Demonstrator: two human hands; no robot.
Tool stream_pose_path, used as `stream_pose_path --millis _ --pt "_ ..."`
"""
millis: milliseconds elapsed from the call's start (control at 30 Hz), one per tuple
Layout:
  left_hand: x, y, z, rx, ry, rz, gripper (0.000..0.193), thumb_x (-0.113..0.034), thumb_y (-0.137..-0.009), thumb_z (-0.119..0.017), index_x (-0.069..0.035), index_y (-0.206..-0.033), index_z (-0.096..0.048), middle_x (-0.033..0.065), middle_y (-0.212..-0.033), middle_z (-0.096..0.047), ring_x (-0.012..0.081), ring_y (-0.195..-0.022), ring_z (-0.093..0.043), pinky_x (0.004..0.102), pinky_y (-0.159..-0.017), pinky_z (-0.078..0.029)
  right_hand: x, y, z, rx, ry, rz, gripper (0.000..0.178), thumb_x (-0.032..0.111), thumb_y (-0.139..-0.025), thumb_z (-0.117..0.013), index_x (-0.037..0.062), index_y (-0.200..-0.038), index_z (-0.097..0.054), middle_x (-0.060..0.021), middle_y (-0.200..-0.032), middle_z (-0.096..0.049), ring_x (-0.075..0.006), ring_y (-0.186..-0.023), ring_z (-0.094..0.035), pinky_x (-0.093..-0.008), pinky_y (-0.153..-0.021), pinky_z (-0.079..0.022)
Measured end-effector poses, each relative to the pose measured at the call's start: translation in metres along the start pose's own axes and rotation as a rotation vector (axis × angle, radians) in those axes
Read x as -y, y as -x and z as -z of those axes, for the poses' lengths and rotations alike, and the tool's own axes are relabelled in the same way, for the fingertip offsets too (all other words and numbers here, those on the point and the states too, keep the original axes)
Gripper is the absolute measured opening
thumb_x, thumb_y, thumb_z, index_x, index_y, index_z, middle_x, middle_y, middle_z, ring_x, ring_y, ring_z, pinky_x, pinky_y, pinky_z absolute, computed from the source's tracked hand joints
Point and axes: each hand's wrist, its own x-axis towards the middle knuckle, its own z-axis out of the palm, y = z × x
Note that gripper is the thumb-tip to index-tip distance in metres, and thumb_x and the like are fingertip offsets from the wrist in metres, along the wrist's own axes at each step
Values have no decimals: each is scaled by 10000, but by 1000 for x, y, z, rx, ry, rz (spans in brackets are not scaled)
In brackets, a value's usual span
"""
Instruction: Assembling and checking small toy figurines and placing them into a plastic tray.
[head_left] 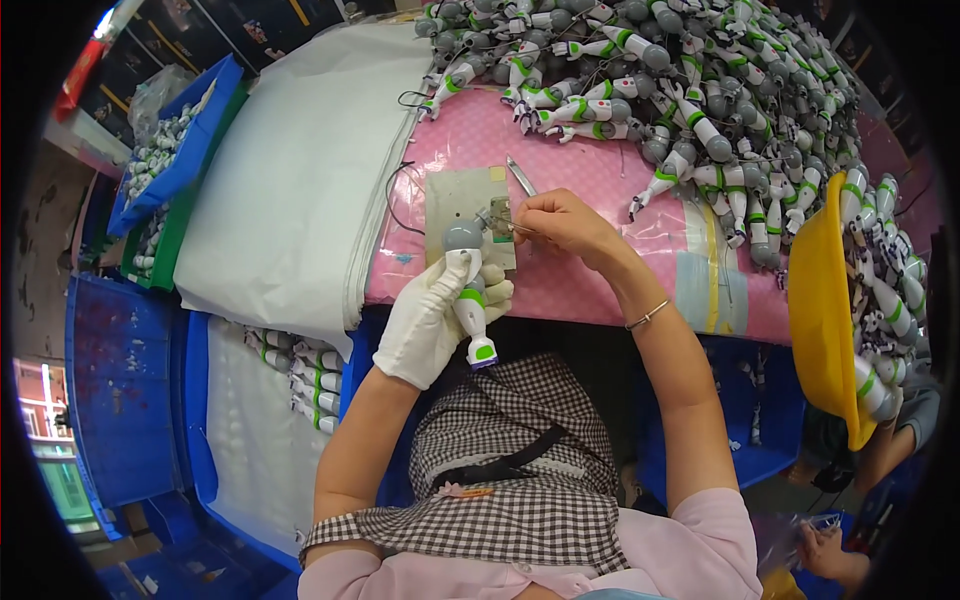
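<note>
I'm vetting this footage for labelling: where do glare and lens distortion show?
Head view throughout: straight edges bow toward the black rim; the left-edge window looks washed out; the pink cover shows shiny highlights; the toy arm in the left hand reads fairly clearly.

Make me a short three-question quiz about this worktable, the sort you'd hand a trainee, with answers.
1. Which hand wears the white glove?
2. True or false: the yellow basin is to the right of the grey metal plate.
3. What colour is the ball on the held toy part: a) red, b) grey, c) blue?

Key:
1. The left hand.
2. True.
3. b.
</note>
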Motion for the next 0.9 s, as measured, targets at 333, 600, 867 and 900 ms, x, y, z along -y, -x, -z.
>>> stream_pose_path --millis 333,600,867,900 --pt "4 -11 0 5 82 -35 281 -258 -932 -544 -20 -1079 -524 81 -908 -599 223 -824 -634 372 -801 -534 -1 -6 1 -68 134 5 209 183 -824 -514 33 -711 -604 6 -688 -598 -39 -546 -454 -207 -477 -344" --pt "-11 5 4 61 78 64 316 -307 -918 -562 -44 -1091 -532 55 -908 -597 170 -802 -610 335 -732 -541 16 16 -17 -602 194 423 207 122 -799 -532 16 -634 -598 22 -563 -482 -60 -481 -401 -222 -445 -297" --pt "-126 79 121 -563 -385 -441 372 -328 -931 -539 -26 -1145 -514 75 -962 -598 135 -763 -575 283 -663 -516 -53 74 6 -679 -129 306 214 144 -934 -525 3 -1089 -567 1 -708 -513 -22 -437 -370 -157 -381 -297" --pt "-130 97 137 -635 -219 -453 380 -338 -928 -540 -30 -1148 -510 88 -972 -597 163 -775 -595 299 -669 -523 -62 75 3 -652 -123 311 214 144 -934 -525 3 -1089 -567 1 -708 -513 -22 -437 -370 -157 -381 -297"
